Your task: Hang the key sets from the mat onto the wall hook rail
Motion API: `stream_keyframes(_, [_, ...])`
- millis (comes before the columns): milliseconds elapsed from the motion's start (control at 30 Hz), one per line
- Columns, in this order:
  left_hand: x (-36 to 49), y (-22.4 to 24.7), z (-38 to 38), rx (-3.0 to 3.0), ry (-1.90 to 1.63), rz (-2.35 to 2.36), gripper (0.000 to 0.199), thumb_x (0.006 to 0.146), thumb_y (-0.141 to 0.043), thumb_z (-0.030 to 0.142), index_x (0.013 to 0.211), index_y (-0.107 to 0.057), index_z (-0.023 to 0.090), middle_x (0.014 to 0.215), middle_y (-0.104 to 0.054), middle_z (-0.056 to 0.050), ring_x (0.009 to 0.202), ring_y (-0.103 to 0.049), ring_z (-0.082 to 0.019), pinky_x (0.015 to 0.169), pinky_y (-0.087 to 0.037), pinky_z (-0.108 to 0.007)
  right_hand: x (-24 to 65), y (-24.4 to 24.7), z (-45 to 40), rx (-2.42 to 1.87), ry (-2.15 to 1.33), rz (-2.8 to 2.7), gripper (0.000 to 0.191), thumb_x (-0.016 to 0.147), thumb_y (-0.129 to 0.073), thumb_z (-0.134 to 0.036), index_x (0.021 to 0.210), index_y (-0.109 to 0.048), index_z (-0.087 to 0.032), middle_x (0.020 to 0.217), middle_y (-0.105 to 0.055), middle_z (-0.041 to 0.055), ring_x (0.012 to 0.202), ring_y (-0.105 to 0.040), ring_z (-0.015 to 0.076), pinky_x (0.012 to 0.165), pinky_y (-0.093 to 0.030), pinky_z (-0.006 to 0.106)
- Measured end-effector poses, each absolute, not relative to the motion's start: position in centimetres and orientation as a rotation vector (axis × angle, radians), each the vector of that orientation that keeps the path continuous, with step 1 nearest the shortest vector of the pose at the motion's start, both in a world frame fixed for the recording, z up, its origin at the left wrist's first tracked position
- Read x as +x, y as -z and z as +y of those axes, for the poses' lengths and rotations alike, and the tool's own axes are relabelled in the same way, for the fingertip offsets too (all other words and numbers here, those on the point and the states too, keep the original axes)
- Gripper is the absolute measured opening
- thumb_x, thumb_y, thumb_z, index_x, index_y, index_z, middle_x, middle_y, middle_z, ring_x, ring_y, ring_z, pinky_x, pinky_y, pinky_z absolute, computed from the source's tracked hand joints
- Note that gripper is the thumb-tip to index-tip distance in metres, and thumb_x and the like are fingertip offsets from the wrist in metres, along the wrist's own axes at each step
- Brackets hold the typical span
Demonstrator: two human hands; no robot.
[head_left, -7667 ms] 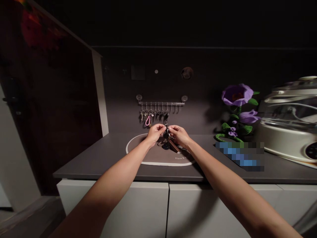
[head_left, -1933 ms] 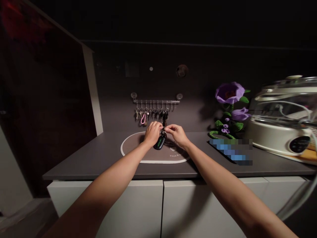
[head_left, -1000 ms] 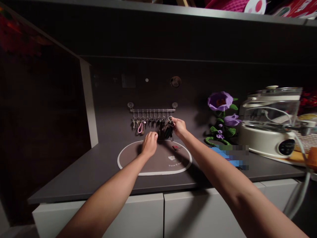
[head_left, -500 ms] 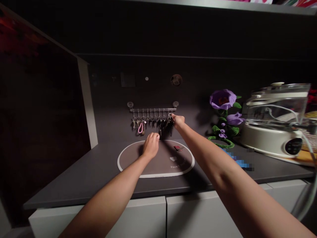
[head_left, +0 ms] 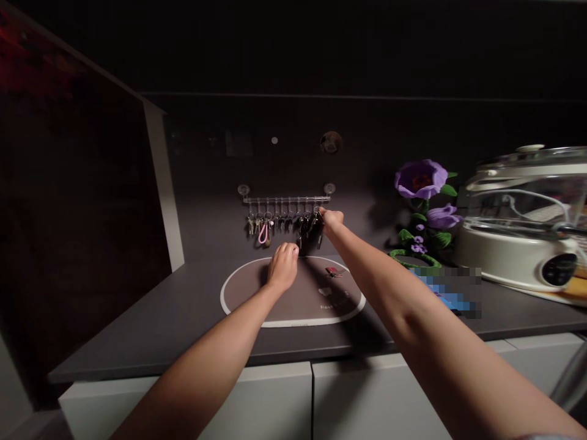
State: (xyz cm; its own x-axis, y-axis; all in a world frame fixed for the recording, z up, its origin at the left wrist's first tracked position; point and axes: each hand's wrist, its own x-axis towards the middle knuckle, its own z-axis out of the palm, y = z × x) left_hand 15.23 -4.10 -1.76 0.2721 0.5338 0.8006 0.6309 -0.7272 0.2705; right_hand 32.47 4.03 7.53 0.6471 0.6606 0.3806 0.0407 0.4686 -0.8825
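A clear rail (head_left: 287, 200) is fixed to the dark wall by two round mounts, with several bunches of keys (head_left: 283, 221) hanging from its hooks. One bunch carries a pink loop (head_left: 263, 233). At the rail's right end, my right hand (head_left: 332, 221) pinches a bunch of keys (head_left: 316, 223) near its ring. My left hand (head_left: 284, 266) is above the oval mat (head_left: 247, 287), below the rail, its fingers curled together; what they hold, if anything, is hidden. A small red item with metal parts (head_left: 332, 271) lies on the mat's right half.
Purple flowers (head_left: 422, 179) with green leaves stand right of the mat. Beside them is a cream appliance with a clear cover (head_left: 518, 250). A blurred blue item (head_left: 447, 294) lies on the counter (head_left: 151, 318). A shelf overhangs the back.
The whole view has shifted slightly. My right hand stays at the keys on the rail's right end, and my left hand keeps nearly the same place over the mat.
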Motion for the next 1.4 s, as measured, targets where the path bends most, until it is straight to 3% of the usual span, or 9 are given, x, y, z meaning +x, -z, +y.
stream_keyframes(133, [15.2,1.7,-4.1,-2.426,1.462,-1.126,0.027,0.089,-0.025,0.024,0.087,-0.052,0.018,0.088,-0.057,-0.007,0.087,-0.051,-0.018,0.081,-0.04,-0.032,32.3,-7.1,3.9,-1.095,-0.473,-0.632,0.01,0.06,-0.065,-0.018,0.058,-0.056,-0.014,0.042,-0.047,-0.0024,0.045,-0.047,0.0098,0.045,-0.041,0.021])
stream_keyframes(567, [15.2,2.0,-3.9,-2.413,1.451,-1.103,0.028,0.09,-0.025,0.025,0.088,-0.052,0.017,0.088,-0.057,-0.007,0.086,-0.051,-0.017,0.08,-0.04,-0.031,32.7,-6.3,2.7,-0.929,-0.658,-0.806,0.012,0.06,-0.059,-0.016,0.052,-0.05,-0.014,0.041,-0.045,-0.0053,0.041,-0.038,0.0055,0.044,-0.033,0.019])
stream_keyframes(833, [15.3,2.1,-4.0,-2.483,1.406,-1.079,0.026,0.089,-0.028,0.026,0.09,-0.052,0.018,0.089,-0.057,-0.006,0.087,-0.051,-0.017,0.08,-0.04,-0.03,33.5,-6.0,0.4,-1.046,-0.558,-1.002,0.005,0.064,-0.059,-0.018,0.062,-0.057,-0.014,0.05,-0.05,-0.0046,0.053,-0.043,0.0064,0.059,-0.036,0.02])
stream_keyframes(1000, [15.3,2.2,-4.1,-2.564,1.37,-1.041,0.024,0.089,-0.03,0.027,0.091,-0.052,0.018,0.091,-0.057,-0.006,0.089,-0.051,-0.018,0.081,-0.04,-0.03,34.0,-4.7,-1.8,-1.127,-0.532,-1.013,0.01,0.065,-0.061,-0.018,0.074,-0.057,-0.014,0.069,-0.058,-0.0004,0.065,-0.048,0.007,0.069,-0.037,0.021])
stream_keyframes(1133, [15.3,2.2,-4.3,-2.654,1.317,-1.005,0.023,0.088,-0.032,0.027,0.091,-0.053,0.018,0.092,-0.057,-0.006,0.089,-0.051,-0.017,0.082,-0.04,-0.031,34.6,-2.6,-4.3,-1.202,-0.622,-1.048,0.021,0.062,-0.065,-0.018,0.081,-0.055,-0.014,0.072,-0.057,0.0008,0.062,-0.047,0.0071,0.064,-0.038,0.022])
stream_keyframes(1267, [15.3,2.3,-4.6,-2.728,1.257,-0.986,0.022,0.087,-0.035,0.027,0.091,-0.054,0.018,0.093,-0.057,-0.006,0.089,-0.051,-0.018,0.081,-0.04,-0.031,35.3,-0.3,-6.9,-1.214,-0.741,-1.271,0.018,0.062,-0.066,-0.023,0.072,-0.055,-0.013,0.06,-0.052,-0.0024,0.053,-0.042,0.0058,0.057,-0.035,0.021])
stream_keyframes(1400, [15.3,2.4,-4.6,-2.799,1.235,-0.952,0.02,0.085,-0.038,0.026,0.092,-0.055,0.018,0.094,-0.057,-0.006,0.089,-0.052,-0.017,0.081,-0.04,-0.03,36.2,1.4,-8.4,-1.273,-0.712,-1.498,0.024,0.06,-0.067,-0.032,0.069,-0.056,-0.013,0.06,-0.054,-0.0017,0.054,-0.044,0.0063,0.057,-0.035,0.021])
